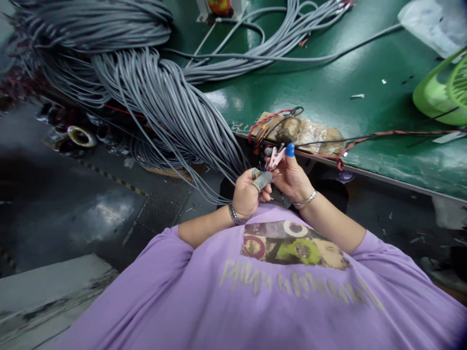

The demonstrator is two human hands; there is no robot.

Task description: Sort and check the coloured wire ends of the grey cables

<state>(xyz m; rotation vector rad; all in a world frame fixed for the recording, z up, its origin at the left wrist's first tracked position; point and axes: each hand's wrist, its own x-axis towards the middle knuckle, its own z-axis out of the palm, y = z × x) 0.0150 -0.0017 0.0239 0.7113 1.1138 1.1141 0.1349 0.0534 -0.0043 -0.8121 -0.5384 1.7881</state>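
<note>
Both of my hands meet in front of my chest, just off the table edge. My left hand [248, 193], with grey wrapping on its thumb and a finger, is closed around the stripped end of a cable. Thin coloured wires [273, 171] with coppery tips fan out from that grip. My right hand [292, 181] wears a blue finger cot [290, 149] on its thumb. Its fingers are curled around a small pink clip [276, 158], which sits right at the wires. Fingers partly hide where clip and wires meet.
A thick bundle of grey cables [175, 97] drapes over the edge of the green table [365, 107]. Beyond my hands lies a plastic-wrapped board [310, 133] with red and black leads. A light-green basket [443, 90] stands at the right; metal parts [80, 136] lie low at left.
</note>
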